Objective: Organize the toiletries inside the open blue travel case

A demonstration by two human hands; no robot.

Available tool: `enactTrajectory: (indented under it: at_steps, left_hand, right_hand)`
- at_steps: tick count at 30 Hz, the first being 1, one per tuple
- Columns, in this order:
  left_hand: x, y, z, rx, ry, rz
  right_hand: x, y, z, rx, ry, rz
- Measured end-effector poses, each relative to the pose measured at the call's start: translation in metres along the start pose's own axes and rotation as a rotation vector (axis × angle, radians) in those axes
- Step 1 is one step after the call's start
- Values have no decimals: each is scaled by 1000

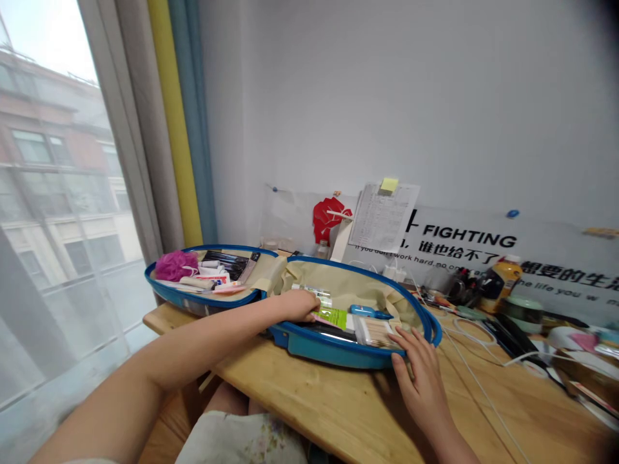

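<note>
A blue zip-up case (333,357) with a beige lining lies unfolded on the wooden table. My left hand (300,305) reaches into its right half, fingers closed at the edge of a bright green packet (333,318). Just behind that hand is a white-and-green tube (316,296). A blue bottle (370,312) and a clear pack of cotton swabs (374,332) lie farther right in the same half. My right hand (418,361) rests with spread fingers over the case's front right rim, beside the swabs, holding nothing.
The left half of the case holds a purple bath puff (176,265), a toothpaste box (213,279) and dark slim items (227,264). White cables (471,380), a yellow-labelled bottle (500,283) and a green-lidded jar (522,314) crowd the table's right side. A curtained window stands left.
</note>
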State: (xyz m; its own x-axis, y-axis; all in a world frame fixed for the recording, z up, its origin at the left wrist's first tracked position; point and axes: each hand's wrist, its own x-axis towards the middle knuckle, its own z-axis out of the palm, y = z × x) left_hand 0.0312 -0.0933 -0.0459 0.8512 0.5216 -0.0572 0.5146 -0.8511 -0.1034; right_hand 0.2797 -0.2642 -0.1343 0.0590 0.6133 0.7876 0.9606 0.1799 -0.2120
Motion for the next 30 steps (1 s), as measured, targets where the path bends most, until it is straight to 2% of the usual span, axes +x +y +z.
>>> enactTrajectory:
  at_steps: [8, 16, 19, 21, 25, 28, 30]
  left_hand:
    - [-2, 4, -4, -29, -10, -23]
    - [-3, 4, -3, -83, 10, -16]
    - [-6, 3, -8, -123, 67, -14]
    - [-10, -1, -13, -155, 146, -27]
    - [-24, -30, -26, -236, 350, -155]
    - [-44, -72, -29, -244, 475, -351]
    - [-61, -105, -25, -208, 486, -496]
  right_hand:
    - [1, 1, 0, -20, 18, -59]
    - [0, 6, 3, -17, 33, -56]
    - [0, 6, 3, -29, 41, -72]
    - [1, 5, 3, -40, 44, -84]
    - [1, 4, 1, -61, 45, -105]
    - [2, 3, 0, -70, 46, -115]
    - [3, 2, 0, -72, 51, -123]
